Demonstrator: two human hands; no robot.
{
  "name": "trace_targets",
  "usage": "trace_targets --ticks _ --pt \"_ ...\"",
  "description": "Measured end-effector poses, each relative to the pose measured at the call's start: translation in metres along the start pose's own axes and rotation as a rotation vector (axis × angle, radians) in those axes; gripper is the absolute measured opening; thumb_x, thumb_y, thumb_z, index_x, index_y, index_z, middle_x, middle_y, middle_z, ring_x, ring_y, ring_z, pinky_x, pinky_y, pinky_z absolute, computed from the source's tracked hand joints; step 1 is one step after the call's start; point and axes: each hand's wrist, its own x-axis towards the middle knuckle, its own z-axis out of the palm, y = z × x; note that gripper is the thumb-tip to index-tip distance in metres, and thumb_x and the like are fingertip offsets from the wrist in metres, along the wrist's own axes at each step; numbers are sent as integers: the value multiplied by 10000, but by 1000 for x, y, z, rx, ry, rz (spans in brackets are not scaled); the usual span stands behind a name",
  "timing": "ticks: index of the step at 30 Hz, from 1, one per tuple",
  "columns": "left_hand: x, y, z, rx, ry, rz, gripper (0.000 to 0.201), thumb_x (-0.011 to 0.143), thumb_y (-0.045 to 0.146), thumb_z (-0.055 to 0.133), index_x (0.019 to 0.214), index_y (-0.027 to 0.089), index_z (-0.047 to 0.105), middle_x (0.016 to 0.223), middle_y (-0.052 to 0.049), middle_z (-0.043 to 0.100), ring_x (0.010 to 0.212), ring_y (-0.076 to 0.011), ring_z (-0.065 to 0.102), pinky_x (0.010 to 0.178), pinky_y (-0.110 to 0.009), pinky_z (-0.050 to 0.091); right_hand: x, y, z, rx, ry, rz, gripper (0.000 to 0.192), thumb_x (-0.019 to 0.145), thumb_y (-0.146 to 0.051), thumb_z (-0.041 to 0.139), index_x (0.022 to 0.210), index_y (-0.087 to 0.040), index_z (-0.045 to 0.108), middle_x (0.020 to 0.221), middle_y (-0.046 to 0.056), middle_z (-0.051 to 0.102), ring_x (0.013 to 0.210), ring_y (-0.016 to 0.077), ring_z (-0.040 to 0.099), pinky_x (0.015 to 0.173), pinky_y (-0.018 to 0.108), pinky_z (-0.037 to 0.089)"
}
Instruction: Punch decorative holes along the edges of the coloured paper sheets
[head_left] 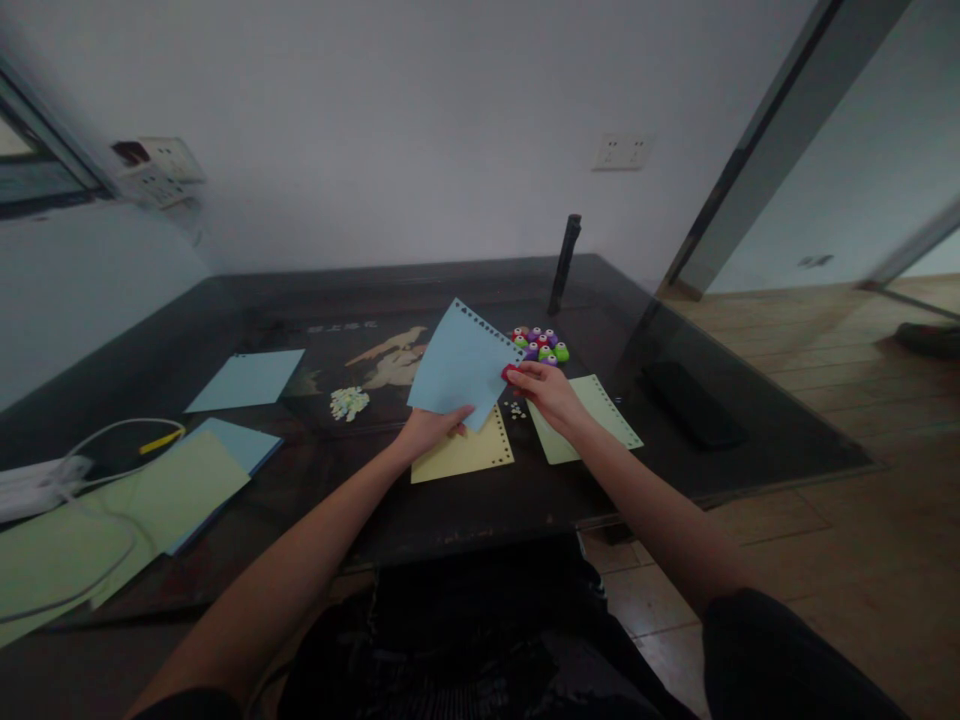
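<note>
While lifted, blue sheet [461,365] pinched in left hand [429,430] fingers, right hand [546,388] at its edge

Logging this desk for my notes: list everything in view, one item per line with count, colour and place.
blue sheet: 1, light blue, punched along its top edge, held up over mid-table
red punch: 1, red, at the blue sheet's right edge
yellow sheet: 1, pale yellow, flat under the blue sheet
green sheet: 1, pale green, right of the yellow one
small punches: a cluster, purple, green, red, behind the hands
paper bits: 1 pile, pale, mid-table
table: 1, dark
left hand: grips the blue sheet's lower edge
right hand: holds the red punch
</note>
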Motion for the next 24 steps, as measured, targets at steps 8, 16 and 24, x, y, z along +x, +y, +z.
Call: trace_targets --ticks 8,16,24 --pt "1 -3 1 -36 0 -1 179 671 318 657 667 158 576 535 -37 629 553 -165 571 693 -305 473 0 1 0 -8 8 0 281 560 -332 815 731 -177 655 855 46 681 745 147 589 649 282 428" --pt "2 -6 1 -37 -5 -6 179 681 311 664 690 148 591 550 -43 638 572 -169 582 715 -307 477 1 2 -1 13 6 1 287 555 -329 823 736 -176 661 837 34 677 722 129 584 643 270 436" --pt "0 0 1 -30 -8 -26 172 681 304 662 648 155 583 541 -43 632 559 -164 573 713 -309 474 1 2 0 -7 8 -19 314 539 -362 825 731 -179 658 821 33 678 720 138 587 652 281 438"
